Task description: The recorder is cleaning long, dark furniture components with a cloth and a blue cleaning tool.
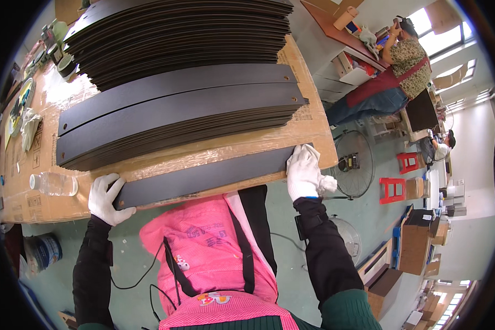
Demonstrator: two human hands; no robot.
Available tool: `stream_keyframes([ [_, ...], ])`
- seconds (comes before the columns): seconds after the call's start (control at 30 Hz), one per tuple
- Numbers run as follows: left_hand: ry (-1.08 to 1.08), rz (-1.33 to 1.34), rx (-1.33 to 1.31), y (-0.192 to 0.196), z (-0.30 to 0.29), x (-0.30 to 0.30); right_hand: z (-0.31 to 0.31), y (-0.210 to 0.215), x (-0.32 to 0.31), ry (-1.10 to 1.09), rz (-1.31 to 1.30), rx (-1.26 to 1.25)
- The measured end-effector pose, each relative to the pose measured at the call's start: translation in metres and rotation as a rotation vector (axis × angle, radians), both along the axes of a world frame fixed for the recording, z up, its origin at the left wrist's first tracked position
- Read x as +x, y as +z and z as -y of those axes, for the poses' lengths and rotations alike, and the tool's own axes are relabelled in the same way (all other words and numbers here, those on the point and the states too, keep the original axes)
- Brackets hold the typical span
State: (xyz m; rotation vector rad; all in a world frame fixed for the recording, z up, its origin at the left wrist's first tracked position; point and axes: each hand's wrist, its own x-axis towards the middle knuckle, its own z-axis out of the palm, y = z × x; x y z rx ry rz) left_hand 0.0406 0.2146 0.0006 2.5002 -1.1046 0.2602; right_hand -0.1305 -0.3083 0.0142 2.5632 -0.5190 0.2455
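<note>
A long dark grey strip [203, 170], flat like a board, lies along the near edge of the cardboard-covered table. My left hand [109, 199], in a white glove, grips its left end, with the thumb on the near side and the fingers around the corner. At the right end, my gloved right hand [303, 170] presses a bunched white cloth [327, 184] onto the strip. Part of the cloth hangs out beside the palm, and the fingertips are partly hidden. Just beyond lie two neat piles of matching strips [181, 113], with holes near their ends.
A taller stack of dark strips [181, 41] stands at the back. A clear plastic bottle [54, 183] lies left of my hand, and a crumpled white glove or cloth [31, 129] farther left. A floor fan [351, 162] stands off the right corner. One person [407, 66] stands beyond.
</note>
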Motion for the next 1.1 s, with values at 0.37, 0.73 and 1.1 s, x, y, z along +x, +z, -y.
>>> stream_keyframes([
  [0.37,-0.001,0.023,0.0,-0.003,0.001,0.003,-0.256,-0.028,0.056,0.573,0.002,0.162],
  [0.73,-0.001,0.009,0.01,-0.001,0.001,0.001,0.033,-0.009,0.014,-0.22,-0.03,0.125],
  [1.1,0.011,0.048,0.0,0.006,-0.002,0.0,-0.304,-0.094,0.074,0.427,0.054,0.062],
])
